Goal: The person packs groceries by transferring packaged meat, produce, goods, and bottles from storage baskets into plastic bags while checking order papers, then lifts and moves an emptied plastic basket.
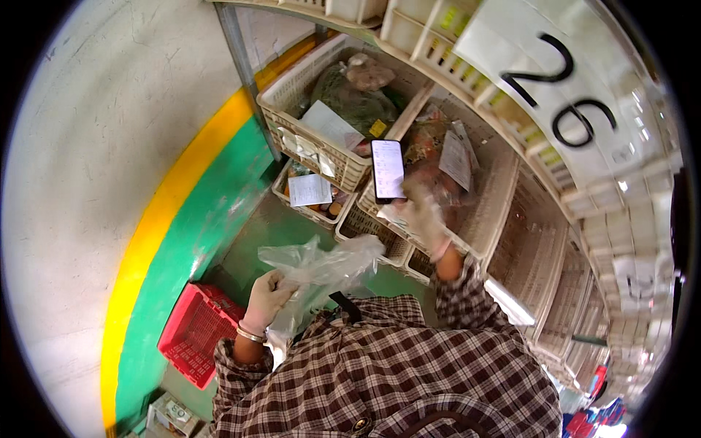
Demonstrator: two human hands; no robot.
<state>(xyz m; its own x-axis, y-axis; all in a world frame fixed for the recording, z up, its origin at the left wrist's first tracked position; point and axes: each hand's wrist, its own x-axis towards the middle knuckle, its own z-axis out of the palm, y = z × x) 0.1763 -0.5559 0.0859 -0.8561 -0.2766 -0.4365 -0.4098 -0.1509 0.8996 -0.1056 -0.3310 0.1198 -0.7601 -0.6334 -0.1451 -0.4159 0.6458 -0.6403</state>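
Note:
My gloved left hand (270, 296) is closed on a crumpled clear plastic bag (314, 266) at the lower middle. My gloved right hand (423, 219), smeared by motion, is at the front of a white crate (475, 248), just below an upright-lying phone (387, 164) with a lit screen; whether it grips the phone I cannot tell. In that crate lie bagged items (423, 146) with a paper slip (454, 164). The crate to its left (299, 139) holds bagged greens (336, 98) and paper; a lower crate has a paper sheet (309, 190) over small goods.
A red crate (197, 336) stands on the floor at lower left, beside a wall (87, 182) with yellow and green bands. A metal post (241, 58) supports the racking. White crates (533, 255) continue along the right and overhead, one bearing a large label (540, 87).

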